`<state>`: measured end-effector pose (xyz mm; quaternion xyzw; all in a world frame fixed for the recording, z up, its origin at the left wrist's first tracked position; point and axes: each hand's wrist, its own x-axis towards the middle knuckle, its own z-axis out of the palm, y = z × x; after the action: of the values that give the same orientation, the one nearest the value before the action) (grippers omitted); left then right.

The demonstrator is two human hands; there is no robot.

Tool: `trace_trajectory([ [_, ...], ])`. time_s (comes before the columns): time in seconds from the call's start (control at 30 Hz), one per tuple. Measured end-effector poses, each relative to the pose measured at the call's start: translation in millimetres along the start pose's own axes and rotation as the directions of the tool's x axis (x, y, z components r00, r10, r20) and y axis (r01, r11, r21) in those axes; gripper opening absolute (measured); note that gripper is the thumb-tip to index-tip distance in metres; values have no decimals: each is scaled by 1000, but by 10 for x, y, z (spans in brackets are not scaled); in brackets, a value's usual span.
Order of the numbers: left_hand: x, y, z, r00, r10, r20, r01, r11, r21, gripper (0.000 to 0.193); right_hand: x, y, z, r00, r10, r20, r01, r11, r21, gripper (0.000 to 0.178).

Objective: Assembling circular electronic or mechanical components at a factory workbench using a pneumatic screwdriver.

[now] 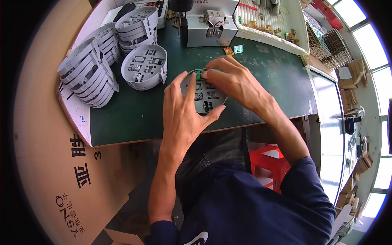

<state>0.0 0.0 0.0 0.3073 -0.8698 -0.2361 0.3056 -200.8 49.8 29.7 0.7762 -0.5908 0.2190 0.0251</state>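
The left hand (pixel 181 110) stretches wide, clasping a round grey housing (pixel 205 87) between thumb and fingers at the green bench's (pixel 261 75) near edge; farther up, the right hand (pixel 236 81) arches over, fingertips curled at a small green board (pixel 199 75), whether pinching I can't tell.

Dark blue short-sleeved shirt (pixel 249 204) and dark trousers (pixel 224 146)
The shirt is plain navy cloth with a curved white mark (pixel 200 238) on the front, partly cut off by the lower edge; its loose left sleeve (pixel 163 232) and right sleeve (pixel 308 181) end near the elbows. The trousers look black to charcoal, with a few paler lines. Left hand (pixel 181 104), right hand (pixel 237 81) and both forearms (pixel 286 130) are bare.
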Motion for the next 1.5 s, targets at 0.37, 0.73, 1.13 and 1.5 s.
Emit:
trace_trajectory([
  [0.37,-1,-28,21,997,6,-71,-12,997,-82,98,294,108,-214,970,-30,242,-27,973,229,39],
  [0.73,-19,-56,38,996,30,-88,-37,997,-72,107,170,60,-186,988,30,155,-65,972,225,39],
  [1.13,-15,-85,-27,1000,-3,-14,0,981,-195,118,478,130,-426,840,-254,479,356,925,-134,45],
  [1.5,-47,44,-145,963,-168,-212,-5,773,-634,25,56,-214,-453,998,-40,-55,55,953,299,41],
])
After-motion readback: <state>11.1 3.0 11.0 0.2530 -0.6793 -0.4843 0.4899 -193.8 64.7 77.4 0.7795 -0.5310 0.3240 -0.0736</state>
